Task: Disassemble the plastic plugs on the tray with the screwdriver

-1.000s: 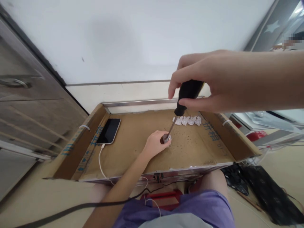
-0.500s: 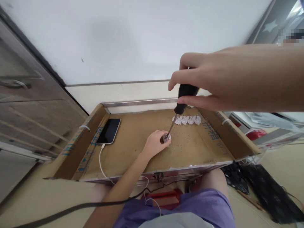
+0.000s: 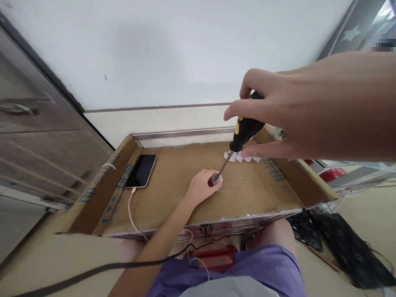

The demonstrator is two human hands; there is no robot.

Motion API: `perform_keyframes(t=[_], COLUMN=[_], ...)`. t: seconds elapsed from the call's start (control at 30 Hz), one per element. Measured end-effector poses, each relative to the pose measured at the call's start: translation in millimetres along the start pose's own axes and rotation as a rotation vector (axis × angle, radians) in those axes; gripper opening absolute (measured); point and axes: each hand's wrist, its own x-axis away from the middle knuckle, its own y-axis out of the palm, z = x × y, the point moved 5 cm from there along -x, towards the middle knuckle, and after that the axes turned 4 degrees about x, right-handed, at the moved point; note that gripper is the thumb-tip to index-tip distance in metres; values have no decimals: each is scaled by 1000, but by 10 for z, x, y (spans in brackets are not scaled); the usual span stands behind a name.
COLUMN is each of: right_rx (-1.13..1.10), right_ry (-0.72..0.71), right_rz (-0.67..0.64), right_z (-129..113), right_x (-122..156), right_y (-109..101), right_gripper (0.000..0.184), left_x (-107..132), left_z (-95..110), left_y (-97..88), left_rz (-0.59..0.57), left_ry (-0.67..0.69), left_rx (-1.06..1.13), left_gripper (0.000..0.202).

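My right hand (image 3: 272,109) is loosely round a screwdriver (image 3: 244,130) with a black and yellow handle, its thumb held a little off the grip. The metal shaft slants down to the left, and its tip meets a small clear round piece with a dark part beside it (image 3: 215,179). My left hand (image 3: 202,184) pinches that piece against the cardboard, fingers behind and thumb in front. Several clear, faceted pieces (image 3: 230,156) stand in a row farther back, partly covered by my right thumb.
The work surface is a cardboard-lined tray (image 3: 173,165) with raised sides. A phone (image 3: 141,170) lies at its left with a white cable (image 3: 131,210) plugged in. Behind rises a white wall (image 3: 154,62). A black cable (image 3: 102,270) crosses over my left forearm. Black items (image 3: 349,251) lie on the floor at right.
My right hand has loosened and turned on the screwdriver handle, moving slightly right and down; more yellow shows. The handle leans further right. My left hand stays still.
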Motion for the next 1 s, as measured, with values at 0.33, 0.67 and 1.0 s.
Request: perform_keyframes(t=[0.33, 0.67, 1.0], right_rx=[186, -229, -68], right_ry=[97, 23, 58], right_rz=[70, 136, 132], right_z=[28, 37, -20], right_x=[-47, 1, -51], right_y=[12, -24, -69], right_gripper=[41, 37, 36], left_x=[3, 0, 1], left_z=[-20, -19, -6], left_y=[12, 14, 4], left_rz=[6, 0, -10], left_ry=[5, 8, -4], left_rx=[-8, 0, 1], left_gripper=[24, 24, 24])
